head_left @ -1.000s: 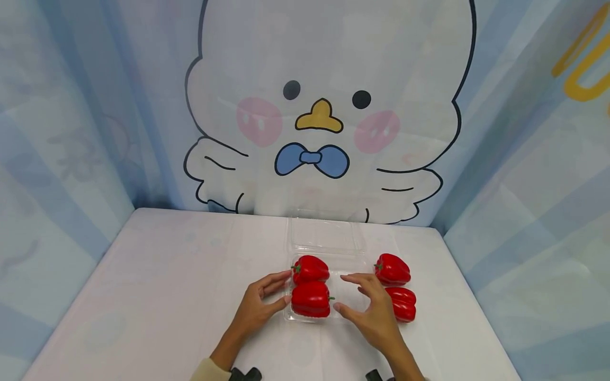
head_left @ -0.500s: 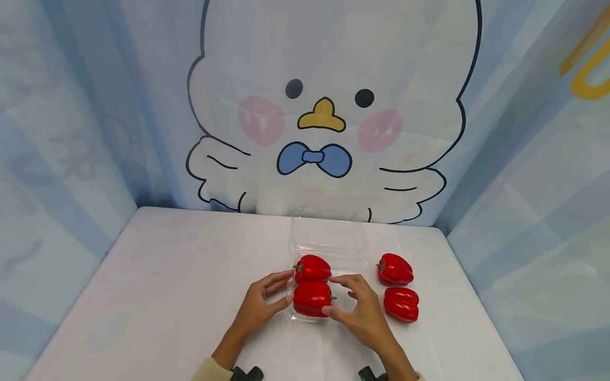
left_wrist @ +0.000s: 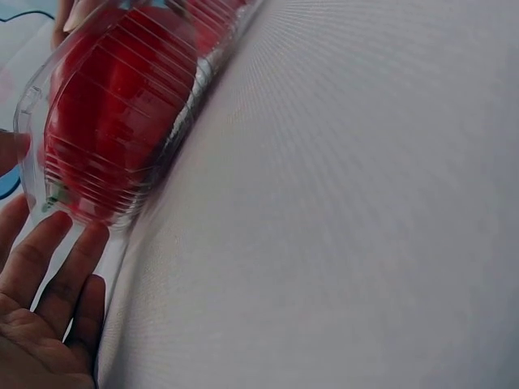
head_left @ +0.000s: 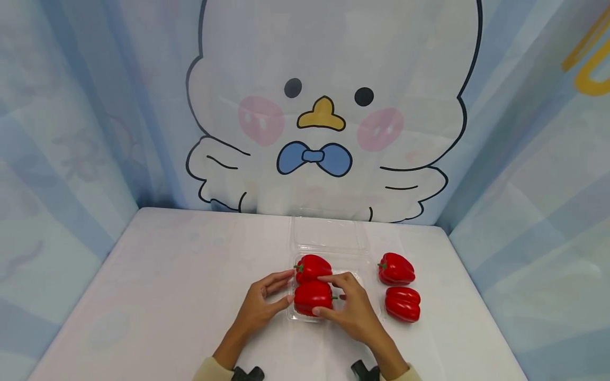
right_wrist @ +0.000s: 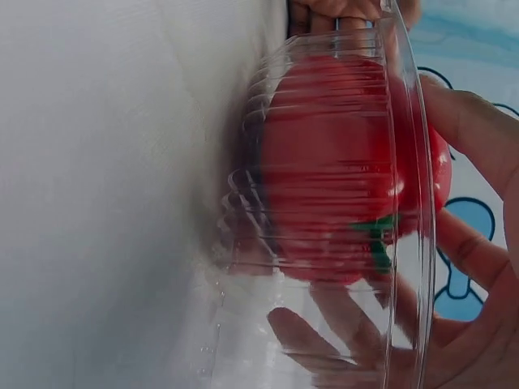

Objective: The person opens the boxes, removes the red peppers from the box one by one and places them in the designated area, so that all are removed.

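Note:
A clear plastic clamshell container (head_left: 305, 318) stands on the table with its lid (head_left: 329, 233) laid open toward the back. Two red bell peppers sit in its left half: a far one (head_left: 310, 266) with its green stem to the left, and a near one (head_left: 307, 296) with its stem to the right. My right hand (head_left: 353, 309) grips the near bell pepper from the right, thumb on its front side and index finger at its back. Fingertips of my left hand (head_left: 257, 307) touch the container's left wall, fingers extended in the left wrist view, thumb near the rim.
Right of the container lie another red bell pepper (head_left: 396, 269) and, in front of it, one more bell pepper (head_left: 402, 304). A white cloth covers the table (head_left: 190, 296). Behind it hangs a curtain (head_left: 405, 58) with a cartoon bird, and curtains close both sides.
My right hand has moved left from beside the near bell pepper and taken hold of it. The left hand stays at the container's left side, and the peppers keep their places.

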{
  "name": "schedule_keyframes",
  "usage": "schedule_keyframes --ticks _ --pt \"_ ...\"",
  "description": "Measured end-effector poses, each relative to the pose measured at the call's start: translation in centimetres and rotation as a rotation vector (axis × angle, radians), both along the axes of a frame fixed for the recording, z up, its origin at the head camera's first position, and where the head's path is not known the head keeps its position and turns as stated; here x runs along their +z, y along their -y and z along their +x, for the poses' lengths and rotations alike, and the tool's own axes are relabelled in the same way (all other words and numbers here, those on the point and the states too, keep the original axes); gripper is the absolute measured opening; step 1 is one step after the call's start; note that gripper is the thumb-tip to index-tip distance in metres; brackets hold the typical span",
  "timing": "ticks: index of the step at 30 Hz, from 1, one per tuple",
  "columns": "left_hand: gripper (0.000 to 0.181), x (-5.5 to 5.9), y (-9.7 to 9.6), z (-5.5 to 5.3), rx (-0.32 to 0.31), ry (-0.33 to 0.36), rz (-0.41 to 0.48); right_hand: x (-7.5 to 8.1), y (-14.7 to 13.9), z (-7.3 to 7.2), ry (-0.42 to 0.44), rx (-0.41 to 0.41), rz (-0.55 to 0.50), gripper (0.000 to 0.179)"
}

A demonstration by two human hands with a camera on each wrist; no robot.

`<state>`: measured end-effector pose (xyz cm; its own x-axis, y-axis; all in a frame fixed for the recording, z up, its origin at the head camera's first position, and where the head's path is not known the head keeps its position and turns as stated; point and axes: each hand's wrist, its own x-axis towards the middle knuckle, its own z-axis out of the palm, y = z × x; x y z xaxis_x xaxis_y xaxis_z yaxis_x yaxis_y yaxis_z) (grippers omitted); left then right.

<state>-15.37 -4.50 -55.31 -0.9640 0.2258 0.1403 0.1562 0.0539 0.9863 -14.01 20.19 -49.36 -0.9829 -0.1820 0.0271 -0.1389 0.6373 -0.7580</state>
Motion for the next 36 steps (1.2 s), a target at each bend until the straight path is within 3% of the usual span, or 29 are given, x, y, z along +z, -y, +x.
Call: schedule_keyframes --ticks 11,36 --pt "0.056 0.07 0.2 0.08 -0.013 0.014 0.0 0.09 0.8 -0.41 0.038 0.053 -0.026 0.064" --pt "0.056 -0.03 0.25 -0.16 -0.039 0.009 0.008 0.19 0.7 -0.17 0.013 0.003 -0.042 0.063"
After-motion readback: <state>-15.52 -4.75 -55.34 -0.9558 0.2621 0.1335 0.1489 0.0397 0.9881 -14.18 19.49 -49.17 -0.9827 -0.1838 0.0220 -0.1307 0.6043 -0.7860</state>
